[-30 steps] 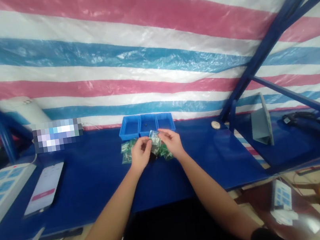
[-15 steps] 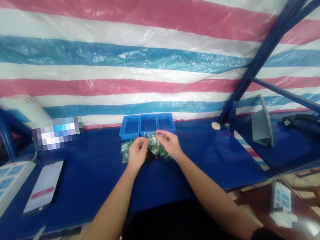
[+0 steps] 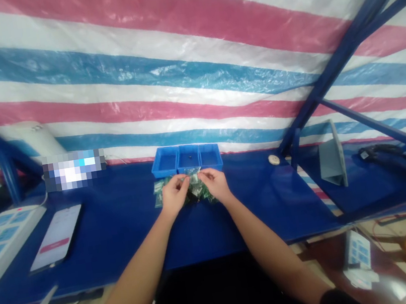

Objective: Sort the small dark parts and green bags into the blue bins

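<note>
My left hand and my right hand pinch a small clear plastic bag between them, one at each side. What the bag holds is too small to make out. Beneath both hands lies a pile of small clear bags with green and dark contents, partly covered by my fingers. Just behind stand three blue bins in a row: the left bin, the middle bin and the right bin. A tiny dark piece shows inside the middle bin.
On the blue table, a phone and a white power strip lie at the left. A round cream-coloured object sits to the right, near a blue frame post. A grey tablet-like stand and black cables are beyond it.
Both hands have drawn slightly closer together on the clear bag, their fingertips now nearly meeting. The bins and the pile stay where they were.
</note>
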Action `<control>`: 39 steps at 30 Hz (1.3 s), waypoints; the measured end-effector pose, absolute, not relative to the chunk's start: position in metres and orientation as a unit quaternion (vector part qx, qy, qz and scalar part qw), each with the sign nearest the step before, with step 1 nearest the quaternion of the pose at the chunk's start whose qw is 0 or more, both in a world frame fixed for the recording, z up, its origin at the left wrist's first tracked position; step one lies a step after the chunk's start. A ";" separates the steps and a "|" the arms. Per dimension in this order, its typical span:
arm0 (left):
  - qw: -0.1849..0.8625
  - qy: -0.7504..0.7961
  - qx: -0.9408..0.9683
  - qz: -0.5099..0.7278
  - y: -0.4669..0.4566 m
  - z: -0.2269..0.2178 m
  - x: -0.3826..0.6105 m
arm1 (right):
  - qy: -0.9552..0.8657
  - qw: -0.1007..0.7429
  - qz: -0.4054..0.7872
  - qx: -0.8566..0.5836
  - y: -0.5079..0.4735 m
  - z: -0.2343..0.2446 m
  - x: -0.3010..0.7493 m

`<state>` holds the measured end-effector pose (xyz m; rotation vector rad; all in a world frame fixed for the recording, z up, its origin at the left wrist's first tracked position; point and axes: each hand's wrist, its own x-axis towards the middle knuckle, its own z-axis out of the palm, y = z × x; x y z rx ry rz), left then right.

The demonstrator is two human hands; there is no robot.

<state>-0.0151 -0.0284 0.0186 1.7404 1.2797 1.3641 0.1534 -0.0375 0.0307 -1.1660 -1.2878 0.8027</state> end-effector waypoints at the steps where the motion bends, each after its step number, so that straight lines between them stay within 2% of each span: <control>1: 0.289 0.482 0.653 0.509 -0.028 0.019 -0.015 | -0.558 0.572 0.338 -0.498 -0.038 0.031 0.154; 14: 0.277 0.478 0.669 0.497 -0.031 0.022 -0.016 | -0.619 0.518 0.283 -0.518 -0.041 0.032 0.155; 20: 0.336 0.455 0.625 0.538 -0.031 0.020 -0.012 | -0.604 0.563 0.249 -0.505 -0.044 0.036 0.154; 23: 0.355 0.427 0.623 0.551 -0.032 0.022 -0.013 | -0.580 0.584 0.294 -0.486 -0.044 0.037 0.154; 27: 0.329 0.434 0.636 0.546 -0.034 0.026 -0.017 | -0.539 0.601 0.367 -0.461 -0.042 0.036 0.155; 39: 0.289 0.440 0.637 0.564 -0.030 0.020 -0.013 | -0.533 0.597 0.351 -0.485 -0.040 0.033 0.154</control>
